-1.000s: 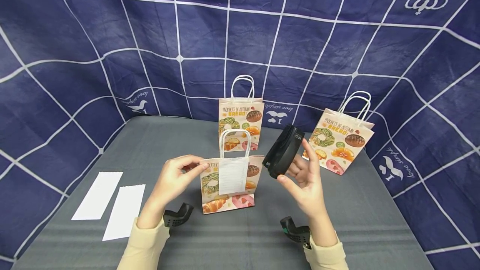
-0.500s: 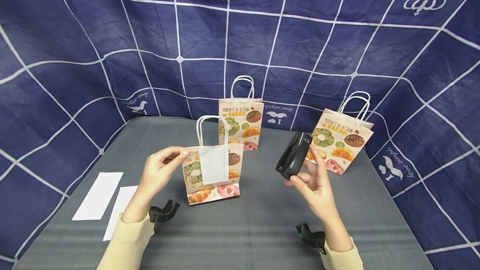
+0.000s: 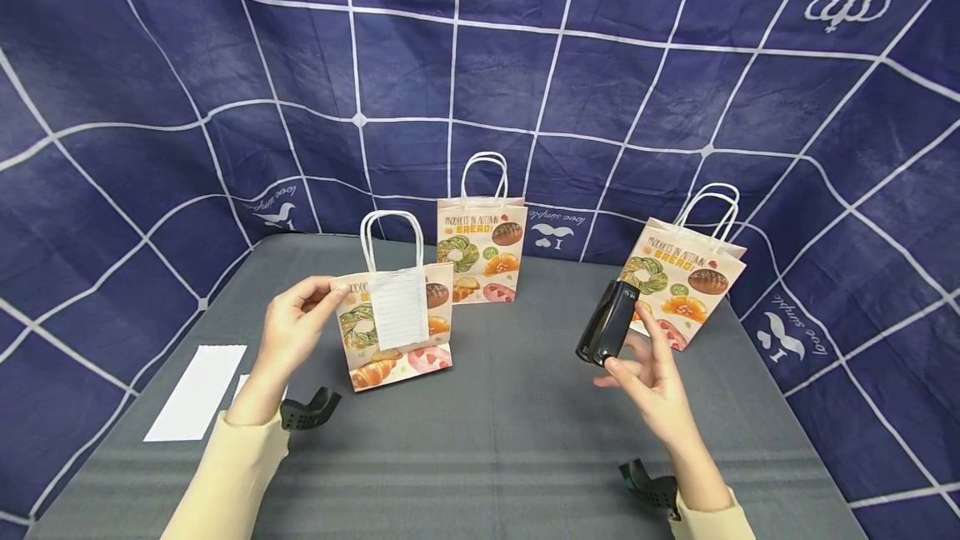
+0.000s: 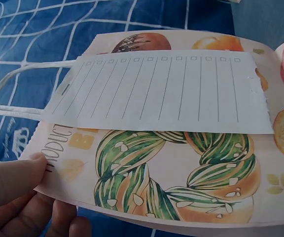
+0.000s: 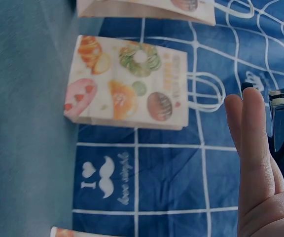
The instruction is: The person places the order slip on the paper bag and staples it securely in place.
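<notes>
A person's left arm (image 3: 225, 473) and right arm (image 3: 693, 465), in cream sleeves (image 3: 708, 523), reach from the near side toward the far side, well apart. The left hand (image 3: 291, 330), at left, pinches, thumb (image 4: 14, 174) pointing right, fingers (image 4: 26, 213) curled behind it. The right hand (image 3: 654, 382), at right, grips with thumb opposed, two fingers nearly straight.

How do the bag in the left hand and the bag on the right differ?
A lined slip is on the front of the held bag; no slip shows on the right bag.
The left hand grips the held bag's upper corner; no hand grips the right bag.
Both have the same bread print and white handles.
</notes>
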`<state>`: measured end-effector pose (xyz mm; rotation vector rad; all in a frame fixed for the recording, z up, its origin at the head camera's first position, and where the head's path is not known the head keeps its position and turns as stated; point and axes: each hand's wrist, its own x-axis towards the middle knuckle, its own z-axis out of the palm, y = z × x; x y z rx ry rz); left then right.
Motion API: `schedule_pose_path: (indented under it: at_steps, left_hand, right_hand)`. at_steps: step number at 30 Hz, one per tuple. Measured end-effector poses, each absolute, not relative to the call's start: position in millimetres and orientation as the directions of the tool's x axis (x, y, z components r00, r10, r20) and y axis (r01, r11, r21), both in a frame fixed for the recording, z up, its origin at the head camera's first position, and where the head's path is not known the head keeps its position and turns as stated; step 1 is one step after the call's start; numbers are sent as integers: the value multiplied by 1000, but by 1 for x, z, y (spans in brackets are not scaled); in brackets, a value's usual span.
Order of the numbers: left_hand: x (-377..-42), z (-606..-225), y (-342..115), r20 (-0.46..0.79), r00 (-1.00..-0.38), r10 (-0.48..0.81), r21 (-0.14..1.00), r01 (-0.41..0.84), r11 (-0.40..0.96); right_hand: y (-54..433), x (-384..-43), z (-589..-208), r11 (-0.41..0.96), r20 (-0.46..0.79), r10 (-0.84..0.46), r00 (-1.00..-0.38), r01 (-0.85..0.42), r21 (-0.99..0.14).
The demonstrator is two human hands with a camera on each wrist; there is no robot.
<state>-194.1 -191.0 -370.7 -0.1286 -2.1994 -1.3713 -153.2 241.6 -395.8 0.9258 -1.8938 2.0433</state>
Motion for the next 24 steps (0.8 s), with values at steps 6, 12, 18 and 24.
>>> schedule_pose_path:
  at_steps: [6,12,18,24]
  left_hand:
    - [-206,-376,-208,462,-844,-272,822,293,488]
    - [-211,-372,-220,455,-828,-328,825,253,505]
    - [-217,-369,-230,472,-807,-355,822,257,509]
    - [-223,-370,-236,474,-796,-377,822,247,514]
  right_hand:
    - [254,-153,-403,-145,556,-238,-797,-537,-831]
    - [265,-153,-410,-129,537,-233,-811,-521,-844]
    - [275,-153,-419,-119,513,-229,-827,-500,-858]
    - [285,-154,-428,-94,472,-248,-846,-464,-881]
